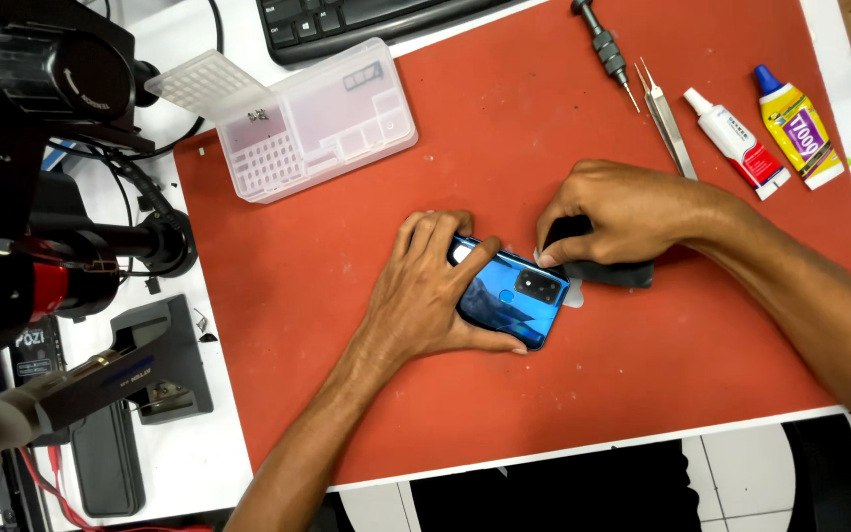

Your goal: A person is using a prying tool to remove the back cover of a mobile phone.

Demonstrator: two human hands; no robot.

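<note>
Left hand [424, 291]: grip clamped over a blue phone [509, 296], fingers curled across its upper edge, thumb along its lower edge. Phone lies back-up, near centre of the red mat [347, 246], camera block facing up.

Right hand [621, 212]: at 2 o'clock from the phone, grip closed, fingertips pinched together at the phone's top corner, touching it. What they pinch is too small to tell. Hand rests on a black pad [608, 274] lying just beside the phone.

Around: clear plastic parts box [332, 118] with its lid open, at 10 o'clock, well apart. Screwdriver [605, 47] and tweezers [669, 123] at 1 o'clock. Two glue tubes [770, 138] at 2 o'clock, near the mat's edge. Keyboard [347, 20] at 12 o'clock on the white table [199, 463]. Black microscope stand [41, 128] at 9 o'clock.

Nothing lies between either hand and the phone.
</note>
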